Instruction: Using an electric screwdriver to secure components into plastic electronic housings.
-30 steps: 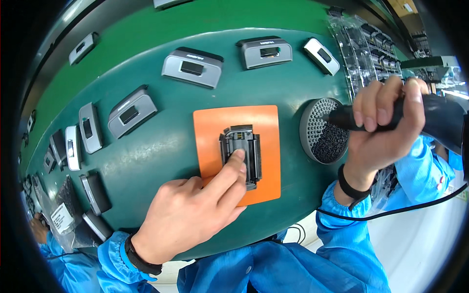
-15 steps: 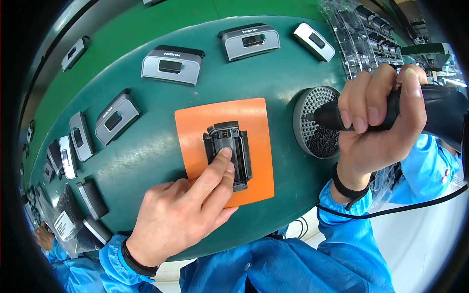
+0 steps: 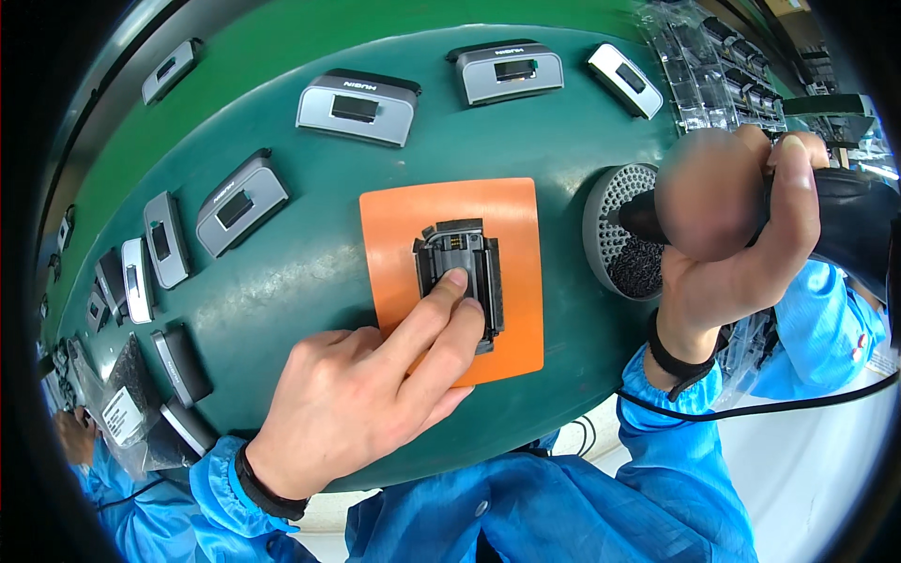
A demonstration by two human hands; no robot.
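A black plastic device housing (image 3: 490, 281) lies with its inner side up on an orange mat (image 3: 394, 225). My left hand (image 3: 352, 403) presses index and middle fingers onto it, holding it down; the thumb is mostly hidden below. In my right hand (image 3: 741, 272) is a black electric screwdriver (image 3: 849, 220), held sideways, its cable trailing over the forearm. Its tip is over a round grey screw dish (image 3: 593, 235) with a perforated plate and a heap of small black screws (image 3: 638, 267). A blurred patch covers some right-hand fingers.
Grey devices with small dark windows, such as this one (image 3: 355, 108), stand in an arc along the green table (image 3: 282, 310). A plastic bag of dark parts (image 3: 131, 403) lies at the left. Clear trays (image 3: 690, 75) stand far right. Blue-sleeved people sit at both sides.
The whole view has shifted, so the table and its things appear farther right. The left hand stays on the housing, and the screwdriver tip stays over the screw dish.
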